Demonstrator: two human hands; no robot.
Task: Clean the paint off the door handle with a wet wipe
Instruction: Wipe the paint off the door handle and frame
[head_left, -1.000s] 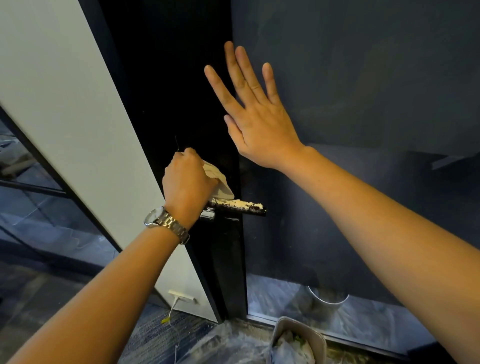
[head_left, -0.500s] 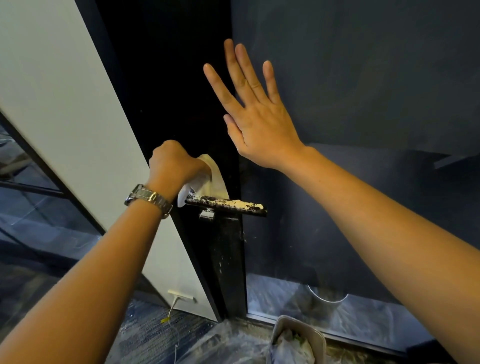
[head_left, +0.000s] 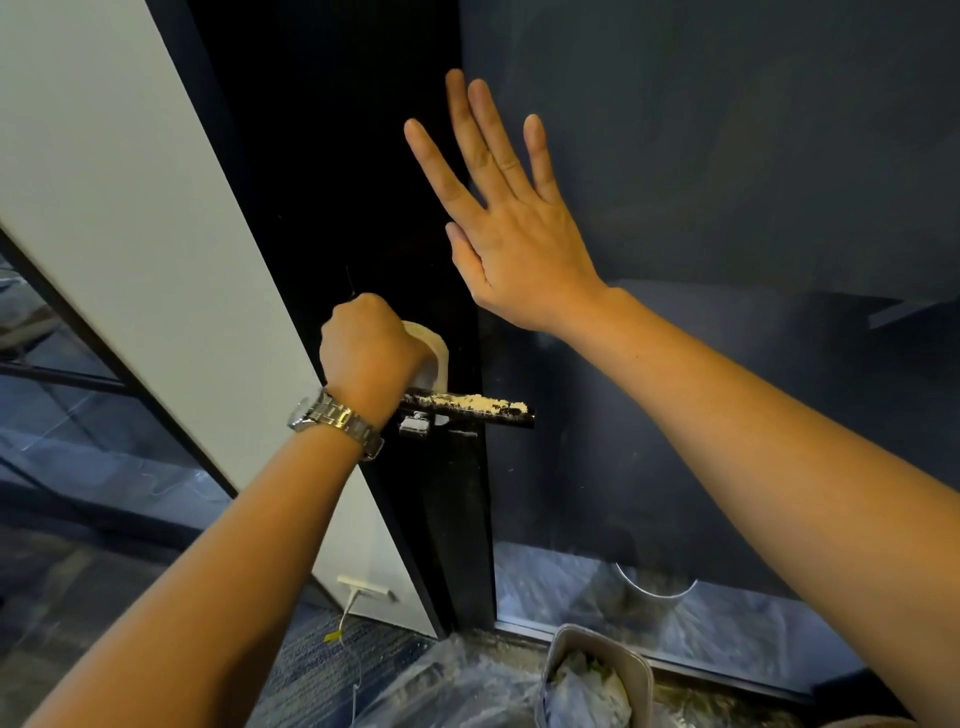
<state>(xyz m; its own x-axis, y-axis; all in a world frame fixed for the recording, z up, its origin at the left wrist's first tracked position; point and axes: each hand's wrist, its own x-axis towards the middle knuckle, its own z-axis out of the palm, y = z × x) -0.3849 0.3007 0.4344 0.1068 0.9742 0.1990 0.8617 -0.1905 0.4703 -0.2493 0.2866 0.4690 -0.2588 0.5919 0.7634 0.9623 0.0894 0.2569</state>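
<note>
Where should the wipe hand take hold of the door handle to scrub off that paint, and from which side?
Wrap the wipe over the free outer half of the door handle, coming down from above. The bar lies level, its pale paint crust sits on the top face, and that end sticks out clear of the door. The left hand is at the pivot end; the right hand lies flat against the door.

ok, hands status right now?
Left hand: closed on the wet wipe, at the door handle.
Right hand: open, flat against the door, holding nothing.
</note>
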